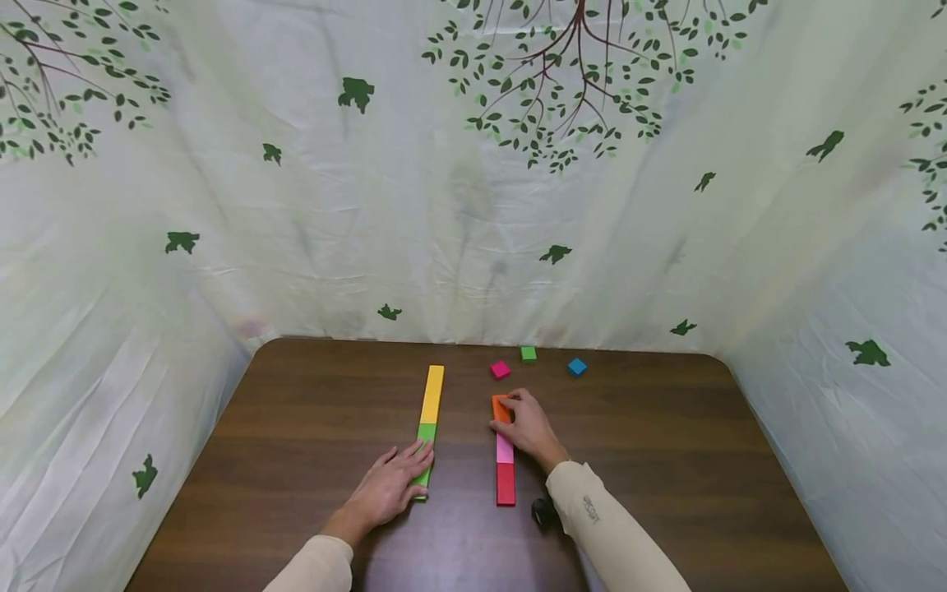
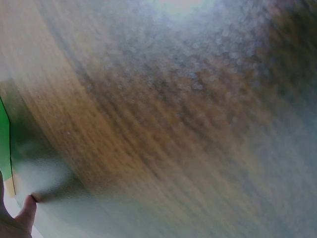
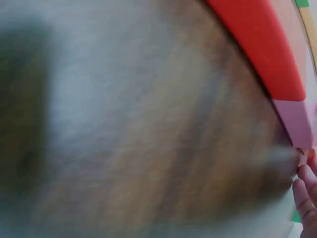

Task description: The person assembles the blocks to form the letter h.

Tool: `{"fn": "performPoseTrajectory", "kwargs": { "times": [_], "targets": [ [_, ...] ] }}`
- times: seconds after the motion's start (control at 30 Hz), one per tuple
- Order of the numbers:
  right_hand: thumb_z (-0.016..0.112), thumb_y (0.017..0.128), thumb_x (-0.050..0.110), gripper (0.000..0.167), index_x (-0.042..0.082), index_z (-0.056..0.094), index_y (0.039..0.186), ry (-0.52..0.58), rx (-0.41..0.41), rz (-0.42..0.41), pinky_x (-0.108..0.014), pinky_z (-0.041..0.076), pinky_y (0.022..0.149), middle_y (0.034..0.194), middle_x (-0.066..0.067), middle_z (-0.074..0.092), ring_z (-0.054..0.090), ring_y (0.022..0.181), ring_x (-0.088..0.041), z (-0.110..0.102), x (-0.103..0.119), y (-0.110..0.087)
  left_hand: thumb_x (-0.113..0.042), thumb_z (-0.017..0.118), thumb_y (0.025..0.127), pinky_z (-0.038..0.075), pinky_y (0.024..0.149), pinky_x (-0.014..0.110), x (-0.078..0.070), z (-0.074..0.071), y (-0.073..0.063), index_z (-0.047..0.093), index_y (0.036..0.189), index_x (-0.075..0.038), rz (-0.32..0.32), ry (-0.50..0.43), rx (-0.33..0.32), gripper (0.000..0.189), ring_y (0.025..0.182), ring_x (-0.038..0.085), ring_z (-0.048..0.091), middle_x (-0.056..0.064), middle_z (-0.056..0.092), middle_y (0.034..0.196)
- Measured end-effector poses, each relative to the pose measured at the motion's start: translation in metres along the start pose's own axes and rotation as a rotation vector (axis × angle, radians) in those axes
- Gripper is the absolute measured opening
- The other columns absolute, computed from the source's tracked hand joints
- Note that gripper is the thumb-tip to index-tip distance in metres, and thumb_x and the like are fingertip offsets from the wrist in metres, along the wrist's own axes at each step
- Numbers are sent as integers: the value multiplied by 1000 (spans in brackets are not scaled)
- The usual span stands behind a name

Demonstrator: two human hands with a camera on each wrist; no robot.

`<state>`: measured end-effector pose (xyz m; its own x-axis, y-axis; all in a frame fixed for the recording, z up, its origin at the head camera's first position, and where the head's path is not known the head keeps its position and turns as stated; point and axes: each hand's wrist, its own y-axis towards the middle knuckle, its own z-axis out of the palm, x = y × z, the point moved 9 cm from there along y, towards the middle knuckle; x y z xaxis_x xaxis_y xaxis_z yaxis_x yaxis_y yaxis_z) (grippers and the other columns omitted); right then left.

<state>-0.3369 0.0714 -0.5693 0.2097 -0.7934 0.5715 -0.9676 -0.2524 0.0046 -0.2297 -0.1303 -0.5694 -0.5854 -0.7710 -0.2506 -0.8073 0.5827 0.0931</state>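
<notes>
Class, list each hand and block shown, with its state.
Yellow block: flat, end to end with the long green block
Long green block: flat, partly under the left hand
Orange block: in the grip of the right hand
Red block: flat, uncovered
Pink block: flat, between the orange and red blocks
Magenta block: set apart
Small green block: set apart
Blue block: set apart
Left hand: resting, fingers extended
Right hand: holding the orange block
</notes>
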Motion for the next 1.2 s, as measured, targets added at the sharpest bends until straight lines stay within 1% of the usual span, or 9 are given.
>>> {"fn": "performPoseTrajectory", "kwargs": {
  "times": [0.1,0.23,0.33,0.43,0.53,0.7,0.93,1.1,1.2],
  "targets": [
    [74,85,28,52,3,62,128,-12,24,7,-41,46,95,121,-12,54,52,109,-27,3,2,5,-34,65,87,35,105,55,0,0,-1,55,135,-1,2,2,-1,59,134,28,43,10,48,144],
    [74,85,24,48,4,63,127,-39,48,-41,-42,45,96,119,-13,60,56,108,-28,7,8,13,-35,65,88,34,105,55,1,0,-1,54,136,-2,-2,2,9,59,135,28,42,10,47,145],
    [73,85,20,44,4,65,125,-34,64,-73,-42,46,96,119,-12,63,58,108,-28,10,14,19,-35,64,89,33,106,56,2,0,-1,53,137,-2,-8,-7,24,60,136,28,41,10,46,146],
    [74,85,17,41,4,66,123,-20,78,-78,-41,47,94,117,-11,65,59,105,-26,12,21,23,-35,63,90,33,106,56,2,0,0,52,138,-2,-12,-14,34,59,136,29,40,10,45,147],
    [74,85,15,38,4,68,121,-30,85,-110,-40,49,92,113,-10,67,61,103,-24,14,28,27,-34,63,90,32,106,56,2,-1,0,52,137,-1,-16,-19,41,59,137,29,40,10,45,147],
    [74,85,13,34,4,69,118,-52,90,-162,-39,49,90,106,-9,68,62,98,-23,17,37,33,-34,63,90,32,107,56,2,1,-1,51,138,-2,-25,-29,55,59,137,29,39,10,44,147],
    [75,84,12,32,5,71,115,-54,123,-173,-39,49,93,110,-10,69,62,103,-26,22,43,39,-34,64,89,32,106,58,0,0,-2,53,136,0,-12,-34,35,59,136,30,40,12,46,146],
    [75,83,11,31,5,72,114,-95,136,-201,-36,50,89,106,-8,66,61,98,-24,25,50,43,-33,64,89,33,105,58,1,1,-3,53,136,-1,-16,-37,34,58,135,30,41,11,46,146],
    [75,84,11,30,5,72,113,-114,136,-225,-36,50,89,104,-7,66,61,98,-23,25,56,46,-34,64,89,32,106,57,2,2,-3,53,137,-2,-19,-34,39,58,136,28,40,10,45,147]
  ]
}}
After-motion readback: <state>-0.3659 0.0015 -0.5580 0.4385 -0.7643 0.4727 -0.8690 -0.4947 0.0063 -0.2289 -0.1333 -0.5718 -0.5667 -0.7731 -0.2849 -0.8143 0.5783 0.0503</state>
